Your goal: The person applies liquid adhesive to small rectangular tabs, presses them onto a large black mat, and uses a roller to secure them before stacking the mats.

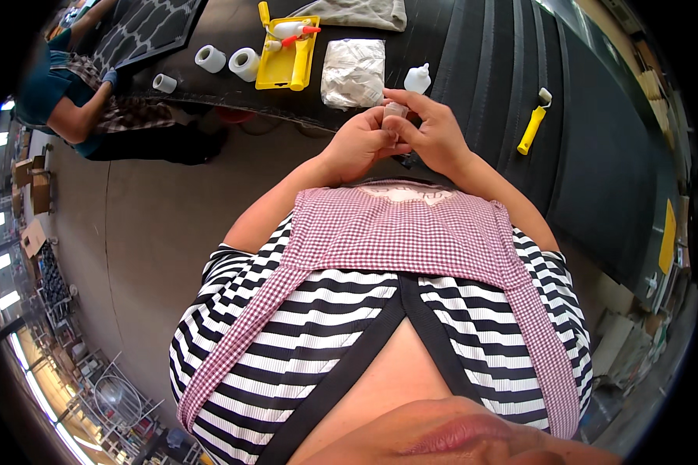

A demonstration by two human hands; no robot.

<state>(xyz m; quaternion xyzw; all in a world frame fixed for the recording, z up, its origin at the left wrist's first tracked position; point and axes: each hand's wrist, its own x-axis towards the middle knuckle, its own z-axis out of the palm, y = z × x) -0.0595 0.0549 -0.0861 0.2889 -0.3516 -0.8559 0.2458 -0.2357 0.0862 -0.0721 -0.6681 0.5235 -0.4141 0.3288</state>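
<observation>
Both my hands meet close in front of my apron at the near edge of a black work surface (pixel 461 105). Between the fingertips of my left hand (pixel 355 147) and my right hand (pixel 436 132) is a small whitish, crinkled piece (pixel 395 113). Its kind cannot be made out, as the fingers cover much of it. Just beyond the hands lies a pale, wrinkled wrapped bundle (pixel 354 71). A white squeeze bottle (pixel 417 78) stands right of that bundle. Something small and dark shows below my fingers, too unclear to name.
A yellow tray (pixel 265 77) holds yellow- and red-handled tools and a white bottle. Left of it are white rolls (pixel 244 63); behind, a grey cloth (pixel 357 12). A yellow-handled roller (pixel 533 128) lies right. A person (pixel 77 101) handles a dark patterned panel (pixel 146 35) at far left.
</observation>
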